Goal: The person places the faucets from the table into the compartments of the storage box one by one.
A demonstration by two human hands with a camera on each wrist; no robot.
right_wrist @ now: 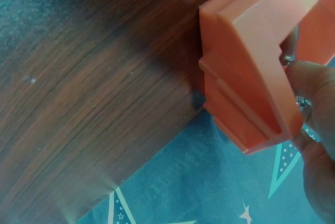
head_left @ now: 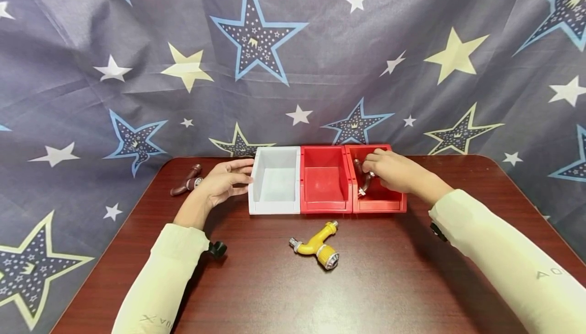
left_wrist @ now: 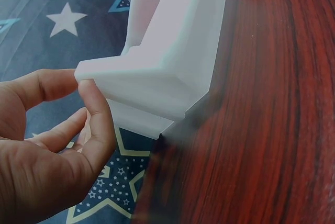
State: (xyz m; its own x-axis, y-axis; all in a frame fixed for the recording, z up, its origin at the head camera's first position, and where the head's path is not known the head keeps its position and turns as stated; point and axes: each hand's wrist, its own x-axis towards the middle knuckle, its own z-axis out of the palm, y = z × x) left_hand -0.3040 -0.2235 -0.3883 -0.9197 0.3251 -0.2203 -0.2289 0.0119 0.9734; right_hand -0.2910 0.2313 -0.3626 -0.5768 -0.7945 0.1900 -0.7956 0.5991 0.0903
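Note:
My right hand (head_left: 389,171) reaches into the right-hand red bin (head_left: 380,206) and grips a brown tap (head_left: 358,167) with metal ends. In the right wrist view, the thumb and fingers (right_wrist: 316,90) are at the bin's rim, and most of the tap is hidden. My left hand (head_left: 224,181) touches the side of the white bin (head_left: 276,208) with spread fingers; the left wrist view has its fingertips (left_wrist: 90,90) at the rim's corner. Another brown tap (head_left: 185,181) lies left of that hand.
Between the white bin and the right-hand bin sits another red bin (head_left: 326,206), joined in one row. A yellow tap (head_left: 316,245) lies on the dark wooden table (head_left: 256,293) in front. A star-patterned cloth (head_left: 320,59) hangs behind.

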